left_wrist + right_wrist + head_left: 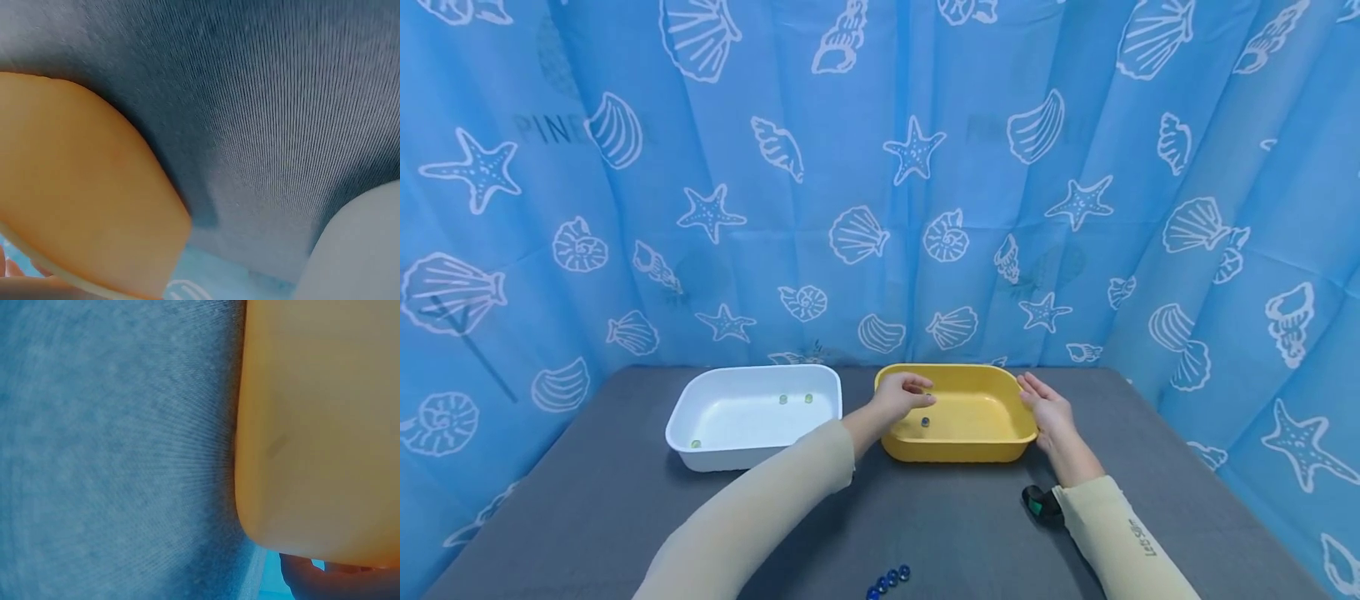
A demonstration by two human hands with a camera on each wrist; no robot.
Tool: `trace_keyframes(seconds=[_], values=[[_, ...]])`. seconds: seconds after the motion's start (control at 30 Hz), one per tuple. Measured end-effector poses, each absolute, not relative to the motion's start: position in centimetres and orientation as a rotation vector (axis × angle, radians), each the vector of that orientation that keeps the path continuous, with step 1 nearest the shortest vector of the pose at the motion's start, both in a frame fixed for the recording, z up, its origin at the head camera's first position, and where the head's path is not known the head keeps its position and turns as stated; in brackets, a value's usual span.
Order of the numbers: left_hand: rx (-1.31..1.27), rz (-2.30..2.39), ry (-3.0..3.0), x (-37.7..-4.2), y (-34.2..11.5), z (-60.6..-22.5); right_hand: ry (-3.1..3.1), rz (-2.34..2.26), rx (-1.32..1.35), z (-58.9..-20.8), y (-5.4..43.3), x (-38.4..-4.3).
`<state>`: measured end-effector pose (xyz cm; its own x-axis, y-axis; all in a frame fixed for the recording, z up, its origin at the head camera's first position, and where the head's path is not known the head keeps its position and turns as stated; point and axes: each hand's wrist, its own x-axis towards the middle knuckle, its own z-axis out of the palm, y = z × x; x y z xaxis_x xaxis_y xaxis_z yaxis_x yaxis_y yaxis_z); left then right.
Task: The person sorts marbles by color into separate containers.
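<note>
Grey ribbed cloth (955,525) covers table; light-blue curtain (917,192) printed with white shells and starfish hangs behind and at both sides. Yellow rounded-rectangular basin (958,452) sits near far edge, small dark-blue marble (925,422) on its floor. Left hand (904,397) above basin's left part, thumb and fingers apart. Right hand (1051,417) against its right wall, fingers extended. White rounded-rectangular basin (730,460) at left holds pale-green marbles (808,398). Short row of blue marbles (882,585) on cloth at near edge.

Hands: 2, left hand (895,398) and right hand (1051,414). Basins: 2, white basin (730,459) ×1, yellow basin (958,452) ×1. Pale green marbles (808,398): 3. Blue marbles (892,577) in view on grey table (977,533): 4. Inside yellow basin: at least 1 dark marble (925,422).
</note>
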<state>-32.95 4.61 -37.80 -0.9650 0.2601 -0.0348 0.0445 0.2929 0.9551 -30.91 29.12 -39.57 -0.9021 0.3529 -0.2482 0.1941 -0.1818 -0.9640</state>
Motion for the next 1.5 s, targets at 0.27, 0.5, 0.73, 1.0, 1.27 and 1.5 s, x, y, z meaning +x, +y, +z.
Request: trace_keyframes(seconds=[0.27,0.5,0.73,1.0,1.27,1.5], values=[[0.429,1.739,2.323,-30.6,2.4,-37.4,-1.959,2.235,-0.646,-39.7,29.2,-30.8],[0.506,1.676,2.326,-28.8,0.1,-37.1,-1.959,2.24,-0.627,-39.5,29.1,-30.8],[0.663,1.592,2.253,-26.6,-1.8,-37.7,-1.985,2.223,-0.635,-39.8,29.2,-30.8],[0.808,1.463,2.091,-24.7,-4.4,-38.9,-1.995,2.211,-0.63,-39.9,29.2,-30.9],[0.964,1.304,2.008,-23.6,-7.2,-40.2,-1.994,2.197,-0.638,-39.9,29.1,-31.1],[1.035,1.228,2.006,-22.8,-8.8,-40.8,-1.996,2.197,-0.649,-39.8,29.0,-31.2]])
